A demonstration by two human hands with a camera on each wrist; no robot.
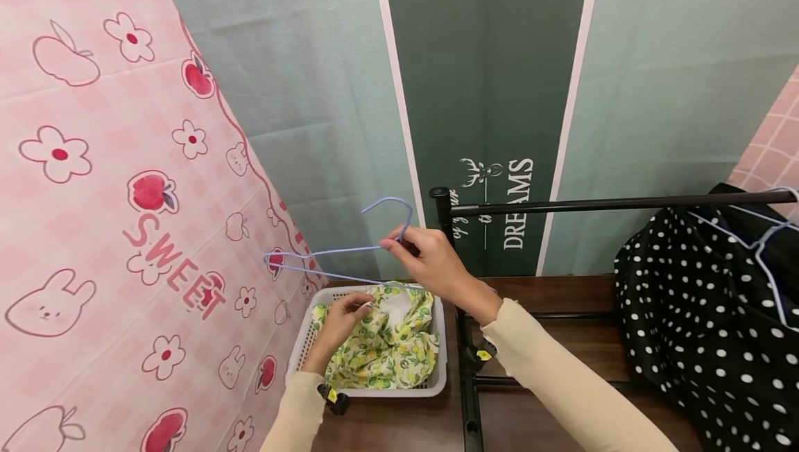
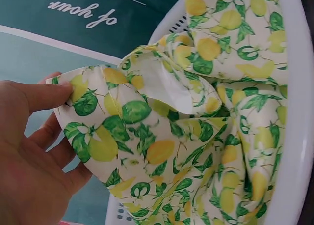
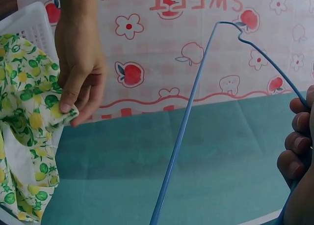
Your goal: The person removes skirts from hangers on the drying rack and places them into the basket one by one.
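Observation:
A lemon-print garment point(image 1: 399, 348), white with yellow fruit and green leaves, lies bunched in a white plastic basket point(image 1: 440, 369). With thumb and fingers my left hand point(image 1: 340, 320) pinches an edge of that cloth; the left wrist view shows the garment point(image 2: 157, 151) drawn toward the thumb. Above the basket my right hand point(image 1: 431, 261) grips a blue wire hanger point(image 1: 337, 251) near the base of its hook. The hanger's body points left, its hook upward. In the right wrist view the hanger point(image 3: 184, 122) is apart from the cloth.
Right of the basket stands a black clothes rack point(image 1: 599, 204). A black garment with white dots point(image 1: 680, 313) hangs at its right end, near another hanger point(image 1: 758, 244). A pink printed cloth point(image 1: 125, 230) covers the left side; a green curtain point(image 1: 299, 91) hangs behind.

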